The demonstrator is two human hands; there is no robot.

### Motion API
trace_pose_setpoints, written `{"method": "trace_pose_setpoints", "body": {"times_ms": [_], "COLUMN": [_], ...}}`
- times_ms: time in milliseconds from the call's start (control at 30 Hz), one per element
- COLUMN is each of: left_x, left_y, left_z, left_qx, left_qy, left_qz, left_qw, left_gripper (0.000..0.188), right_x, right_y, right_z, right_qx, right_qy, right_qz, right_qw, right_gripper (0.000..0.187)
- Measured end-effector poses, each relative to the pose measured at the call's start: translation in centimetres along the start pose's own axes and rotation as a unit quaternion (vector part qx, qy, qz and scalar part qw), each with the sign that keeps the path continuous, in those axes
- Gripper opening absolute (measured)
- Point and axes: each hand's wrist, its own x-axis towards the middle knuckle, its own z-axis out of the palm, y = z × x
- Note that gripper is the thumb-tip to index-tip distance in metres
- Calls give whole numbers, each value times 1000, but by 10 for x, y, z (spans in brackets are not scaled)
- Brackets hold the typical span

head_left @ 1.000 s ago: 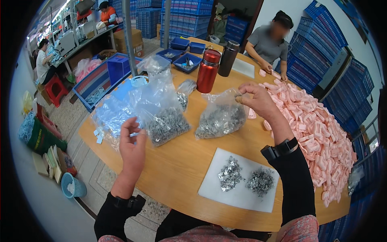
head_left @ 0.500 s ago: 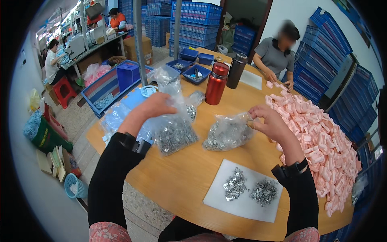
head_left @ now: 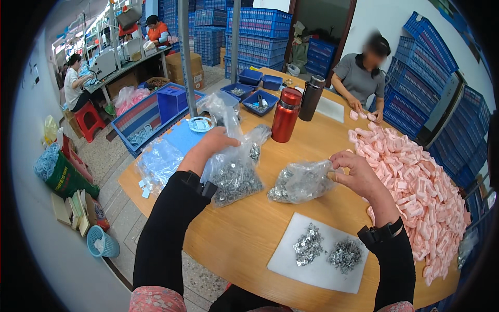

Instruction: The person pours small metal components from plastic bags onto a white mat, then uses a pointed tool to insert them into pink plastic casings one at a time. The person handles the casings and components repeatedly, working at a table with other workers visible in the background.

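My left hand (head_left: 219,141) is closed on the gathered neck of a clear plastic bag (head_left: 236,183) full of small silvery metal parts, which rests on the table. Another clear bag (head_left: 300,183) of similar parts lies to its right. My right hand (head_left: 357,176) pinches that bag's edge between thumb and fingers. A smaller bag of metal parts (head_left: 255,148) stands behind the left one. Nearer to me, a white sheet (head_left: 283,262) carries two loose heaps of metal parts, a left heap (head_left: 308,245) and a right heap (head_left: 344,256).
Pink plastic pieces (head_left: 416,203) form a large pile on the right. A red flask (head_left: 286,115) and a dark flask (head_left: 312,99) stand behind the bags, near small blue trays (head_left: 260,102). Across the table a person (head_left: 361,75) handles pink pieces. Flat clear bags (head_left: 158,164) lie left.
The whole view has shifted slightly. My left hand has come a little to the right on its bag. My right hand still pinches the other bag.
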Motion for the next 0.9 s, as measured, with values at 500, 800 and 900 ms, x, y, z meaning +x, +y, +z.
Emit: {"method": "trace_pose_setpoints", "body": {"times_ms": [500, 800, 900], "left_x": [-51, -106, -110], "left_y": [-79, -28, -69], "left_z": [-15, -62, -80], "left_qx": [-437, -28, 87], "left_qy": [134, 169, 211], "left_qz": [-132, -133, -33], "left_qw": [880, 976, 973], "left_gripper": [41, 89, 97], "right_x": [7, 19, 21], "right_y": [-9, -7, -8], "right_z": [8, 20, 16], "right_qx": [-83, -76, -61], "right_qy": [18, 43, 41], "right_qz": [3, -8, 13], "right_qw": [996, 996, 997], "right_gripper": [28, 21, 19]}}
